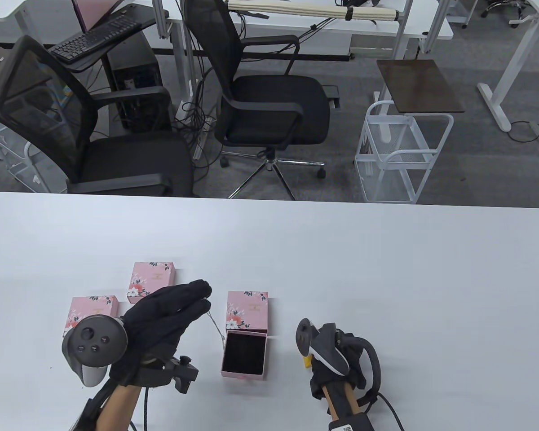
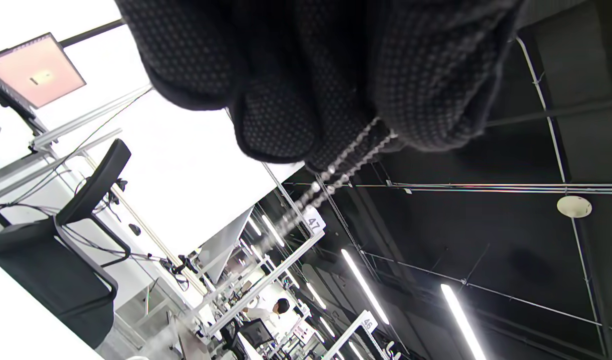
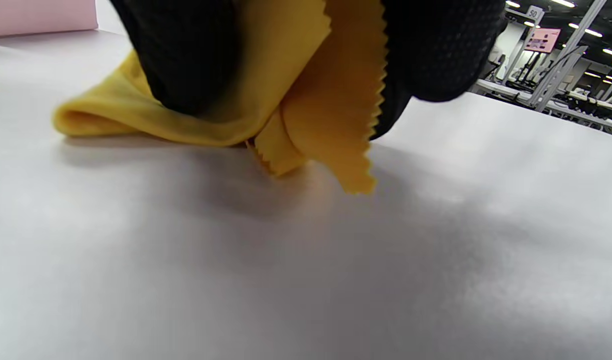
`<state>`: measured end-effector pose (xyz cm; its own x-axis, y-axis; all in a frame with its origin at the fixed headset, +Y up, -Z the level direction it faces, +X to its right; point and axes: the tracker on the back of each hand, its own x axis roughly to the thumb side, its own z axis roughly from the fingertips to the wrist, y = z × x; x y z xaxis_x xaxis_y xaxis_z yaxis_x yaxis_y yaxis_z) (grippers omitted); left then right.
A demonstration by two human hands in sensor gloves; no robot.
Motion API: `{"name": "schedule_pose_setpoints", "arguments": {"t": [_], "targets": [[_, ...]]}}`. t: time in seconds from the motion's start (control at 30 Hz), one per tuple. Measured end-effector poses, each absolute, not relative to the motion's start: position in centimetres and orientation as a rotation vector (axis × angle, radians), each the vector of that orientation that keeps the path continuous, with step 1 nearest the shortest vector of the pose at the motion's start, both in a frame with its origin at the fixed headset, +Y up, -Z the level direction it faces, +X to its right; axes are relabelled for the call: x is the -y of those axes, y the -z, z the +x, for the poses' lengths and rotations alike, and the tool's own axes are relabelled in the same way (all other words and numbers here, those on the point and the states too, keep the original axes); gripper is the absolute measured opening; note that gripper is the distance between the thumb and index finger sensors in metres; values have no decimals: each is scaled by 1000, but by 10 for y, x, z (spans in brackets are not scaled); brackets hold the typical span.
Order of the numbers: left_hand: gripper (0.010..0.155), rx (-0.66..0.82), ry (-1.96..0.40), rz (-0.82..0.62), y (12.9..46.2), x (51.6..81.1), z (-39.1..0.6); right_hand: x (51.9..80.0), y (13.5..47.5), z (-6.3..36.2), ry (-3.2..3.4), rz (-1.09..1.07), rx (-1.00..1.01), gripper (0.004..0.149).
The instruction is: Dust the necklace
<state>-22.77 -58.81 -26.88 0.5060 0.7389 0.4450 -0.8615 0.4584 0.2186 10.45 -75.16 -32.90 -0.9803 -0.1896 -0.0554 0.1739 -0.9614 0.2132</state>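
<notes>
My left hand (image 1: pixel 193 298) pinches a thin silver necklace chain (image 1: pixel 215 325) at its fingertips; the chain hangs down toward the open pink box (image 1: pixel 244 354) with a black lining. In the left wrist view the chain (image 2: pixel 336 172) runs out from between my gloved fingers (image 2: pixel 285 120). My right hand (image 1: pixel 334 363) rests low on the table to the right of the box and grips a yellow cloth (image 3: pixel 306 100) with a zigzag edge; a bit of the cloth (image 1: pixel 307 362) shows in the table view.
The box lid (image 1: pixel 247 312) lies just behind the open box. Two closed pink floral boxes (image 1: pixel 152 280) (image 1: pixel 92 312) sit to the left, near my left hand. The white table (image 1: pixel 386 278) stretches wide to the right. Office chairs stand beyond the far edge.
</notes>
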Motion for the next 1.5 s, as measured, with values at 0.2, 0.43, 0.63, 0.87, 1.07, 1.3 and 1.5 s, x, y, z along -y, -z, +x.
{"name": "schedule_pose_setpoints", "arguments": {"t": [0.2,0.43,0.63,0.87,1.07,1.3,1.5], "targets": [[37,309,-1047,420,272,590,-230,708,329,95,3262,55,95,49],[38,301,-1062,413,273,590,-231,652,318,69,3730,-301,-230,50],[38,306,-1111,382,277,591,-234,629,310,39,4043,-840,-293,51],[38,298,-1143,362,278,592,-236,622,303,21,4059,-1288,-152,51],[39,316,-1173,311,279,596,-228,621,297,16,4099,-1359,-225,52],[39,324,-1192,270,281,601,-220,623,297,12,4149,-1426,-70,54],[39,338,-1203,239,282,605,-215,624,297,11,4145,-1521,77,59]]}}
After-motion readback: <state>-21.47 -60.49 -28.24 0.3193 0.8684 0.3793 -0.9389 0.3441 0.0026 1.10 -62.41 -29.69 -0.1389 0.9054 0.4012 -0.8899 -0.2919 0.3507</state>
